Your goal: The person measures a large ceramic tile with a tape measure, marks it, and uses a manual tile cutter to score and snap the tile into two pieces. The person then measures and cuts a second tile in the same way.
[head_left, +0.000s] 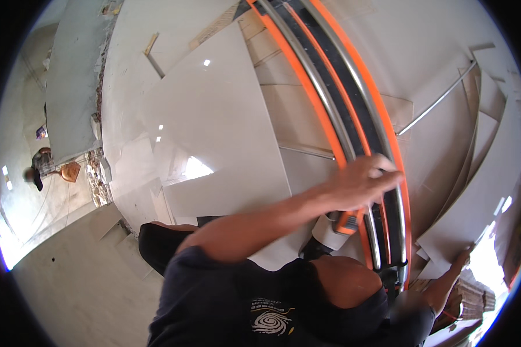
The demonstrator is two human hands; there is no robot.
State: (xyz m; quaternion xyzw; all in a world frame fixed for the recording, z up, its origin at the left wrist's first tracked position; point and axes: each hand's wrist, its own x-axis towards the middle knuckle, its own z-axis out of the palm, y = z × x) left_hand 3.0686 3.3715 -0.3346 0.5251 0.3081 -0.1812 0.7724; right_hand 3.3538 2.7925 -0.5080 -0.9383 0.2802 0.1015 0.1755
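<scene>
A long manual tile cutter with orange side rails and two steel guide bars curves from the top centre down to the lower right. My left hand reaches across my body and is closed over the cutter's sliding handle on the bars; an orange part of the carriage shows just below the hand. My right hand is at the lower right, fingertips against the edge of a pale tile lying beside the cutter. Its grip is too small to make out.
A large glossy white tile lies left of the cutter. Cut tile pieces overlap at the right, with a thin metal rod across them. Rubble lines the floor at the left, and another person crouches far left.
</scene>
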